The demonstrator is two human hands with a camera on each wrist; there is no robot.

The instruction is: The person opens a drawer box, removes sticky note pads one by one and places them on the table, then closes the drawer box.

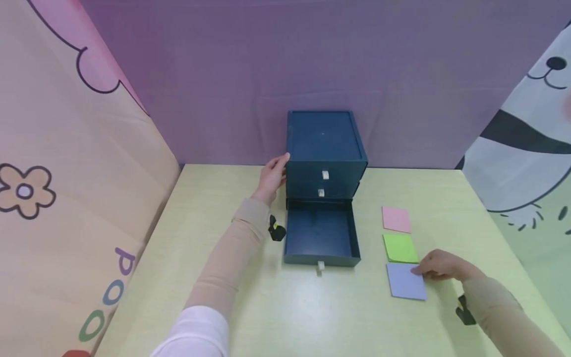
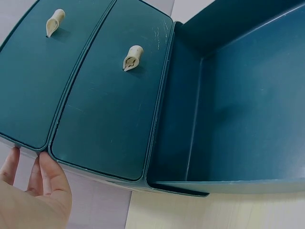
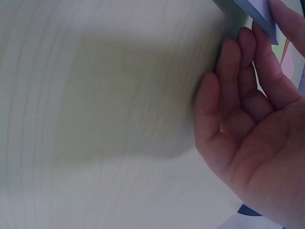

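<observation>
A dark blue drawer cabinet stands at the back of the table, its bottom drawer pulled out and bare inside. My left hand rests its fingertips against the cabinet's left side, near the upper drawer fronts. On the right, my right hand pinches the purple sticky note pad by its right edge, thumb on top and fingers beneath. In the right wrist view the pad is raised at that edge, over its shadow. A green sticky note pad and a pink one lie behind it.
Small pale pull tabs stick out from the drawer fronts. A purple cloth hangs right behind the cabinet. Printed cloth panels close off both sides of the pale wooden table.
</observation>
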